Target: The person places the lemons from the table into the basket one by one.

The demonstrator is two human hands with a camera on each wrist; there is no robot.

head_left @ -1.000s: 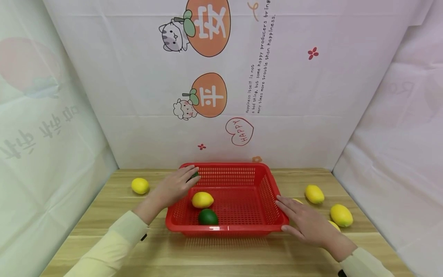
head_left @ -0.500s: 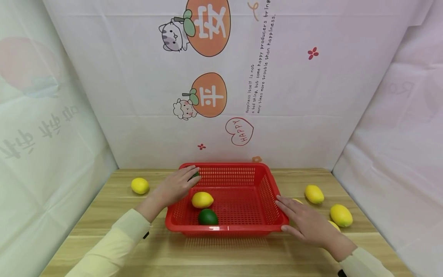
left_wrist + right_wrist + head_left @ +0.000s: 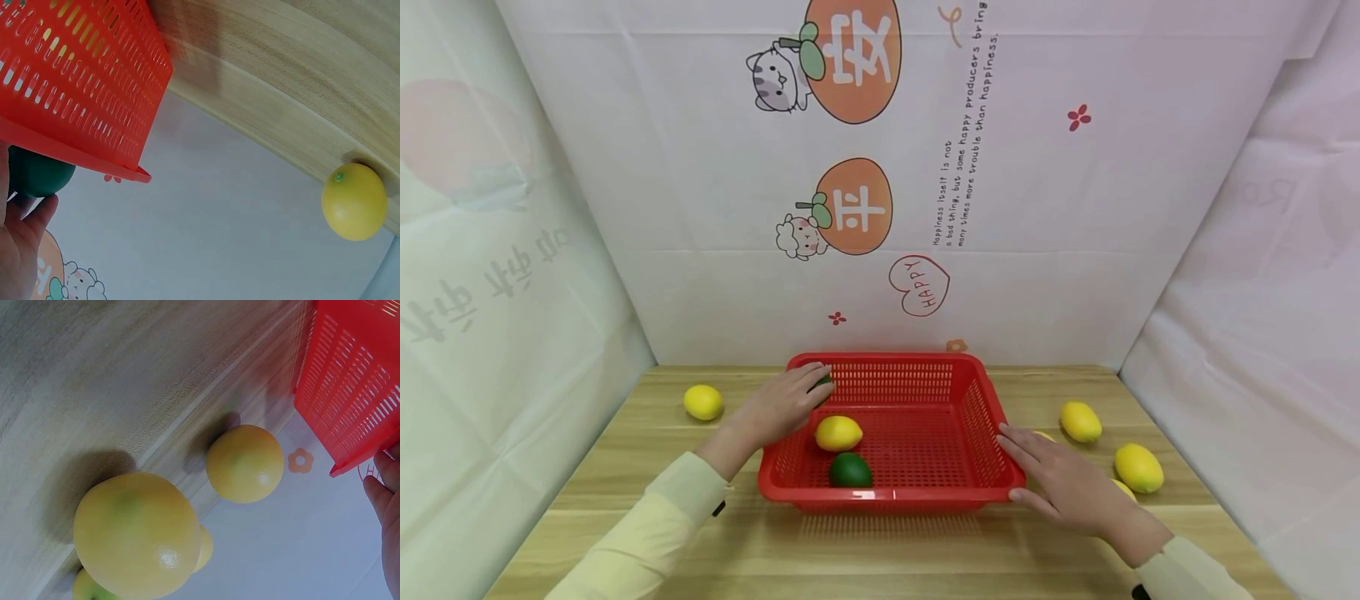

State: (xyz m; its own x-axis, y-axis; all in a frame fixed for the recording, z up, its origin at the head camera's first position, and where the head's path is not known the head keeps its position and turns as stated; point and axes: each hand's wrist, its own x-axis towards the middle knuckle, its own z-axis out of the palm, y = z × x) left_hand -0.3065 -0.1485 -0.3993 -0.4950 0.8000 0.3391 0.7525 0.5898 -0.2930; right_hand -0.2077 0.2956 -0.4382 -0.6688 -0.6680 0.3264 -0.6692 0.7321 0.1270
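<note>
Gripped by the curled left hand (image 3: 781,403) at the far left corner of a rectangular red slotted plastic basket (image 3: 925,495): a smooth dark-green rounded fruit (image 3: 40,174). Within, at left: an oval yellow lemon (image 3: 838,433), a second dark-green fruit (image 3: 851,471). Laid against the right rim, fingers straight: the right hand (image 3: 1067,483). On the wood-grained tabletop (image 3: 880,562): further lemons (image 3: 1138,467), one at left, four at right.

White sheets (image 3: 1037,217) on three sides, cartoon prints (image 3: 853,206) at the back, wood-grain tabletop (image 3: 880,560) below.
</note>
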